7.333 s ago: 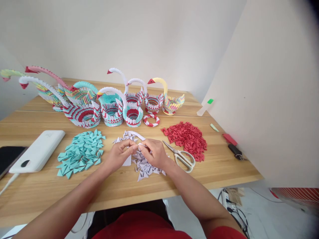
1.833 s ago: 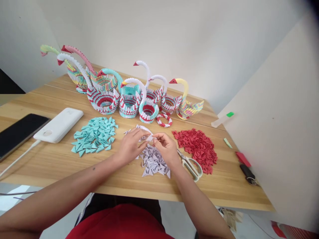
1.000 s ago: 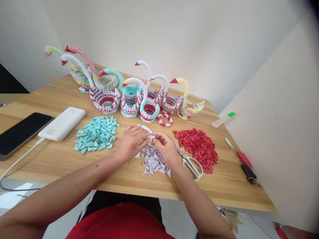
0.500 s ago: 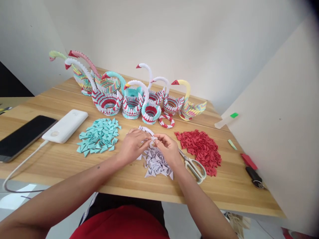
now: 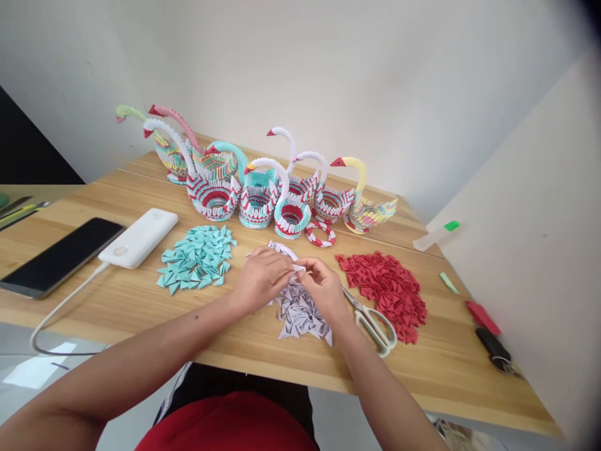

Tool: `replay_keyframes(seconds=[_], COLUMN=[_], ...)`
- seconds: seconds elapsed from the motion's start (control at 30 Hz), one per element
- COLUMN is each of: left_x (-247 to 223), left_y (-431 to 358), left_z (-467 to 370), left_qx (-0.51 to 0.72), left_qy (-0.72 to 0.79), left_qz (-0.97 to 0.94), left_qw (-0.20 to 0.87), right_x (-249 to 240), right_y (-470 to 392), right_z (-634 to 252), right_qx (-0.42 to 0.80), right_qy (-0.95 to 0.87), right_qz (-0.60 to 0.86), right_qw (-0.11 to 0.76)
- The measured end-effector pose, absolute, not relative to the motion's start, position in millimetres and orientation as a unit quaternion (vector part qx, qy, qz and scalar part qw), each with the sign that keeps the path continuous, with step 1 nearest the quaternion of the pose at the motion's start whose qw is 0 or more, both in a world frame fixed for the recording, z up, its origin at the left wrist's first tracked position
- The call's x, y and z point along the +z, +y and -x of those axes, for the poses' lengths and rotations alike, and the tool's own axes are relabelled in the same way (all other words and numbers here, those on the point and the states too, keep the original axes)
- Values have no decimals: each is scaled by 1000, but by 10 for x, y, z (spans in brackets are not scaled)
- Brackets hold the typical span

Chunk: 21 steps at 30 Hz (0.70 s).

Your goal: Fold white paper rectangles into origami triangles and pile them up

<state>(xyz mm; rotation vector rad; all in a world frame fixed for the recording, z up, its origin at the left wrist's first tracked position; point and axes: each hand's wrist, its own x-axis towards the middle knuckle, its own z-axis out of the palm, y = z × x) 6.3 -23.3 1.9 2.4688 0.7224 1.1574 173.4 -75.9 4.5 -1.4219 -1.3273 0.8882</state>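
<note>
My left hand [image 5: 263, 280] and my right hand [image 5: 323, 289] meet over the table, fingertips almost touching. Between them is a small white folded paper triangle [image 5: 298, 268], pinched from both sides. A curved white strip of joined paper pieces [image 5: 283, 249] shows just beyond my fingers; whether a hand touches it cannot be made out. Below my hands lies a pile of loose white paper triangles [image 5: 304, 314], partly covered by the right hand. Scissors [image 5: 370, 322] lie beside my right wrist.
Turquoise triangles [image 5: 197, 258] lie to the left, red triangles [image 5: 387, 291] to the right. Several folded-paper swans [image 5: 213, 199] and a red-and-white ring [image 5: 320, 234] stand behind. A power bank [image 5: 139, 238], a phone [image 5: 61, 257] and a black key fob [image 5: 493, 347] are toward the sides.
The whole view has shifted a little, so things appear further right and slightly lower. Both hands stay together at the white paper triangle, with a small change in finger position.
</note>
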Motion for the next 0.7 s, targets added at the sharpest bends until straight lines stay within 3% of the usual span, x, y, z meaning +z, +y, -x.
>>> replay_keyframes(seconds=[0.7], left_x=[-24], left_y=[-308], left_z=[-116], left_qx=[395], left_qy=[264], left_qz=[-876], left_qw=[91], right_x=[69], right_y=[-796], right_z=[-1650], right_qx=[238], right_qy=[-588], right_qz=[617], right_qw=[465])
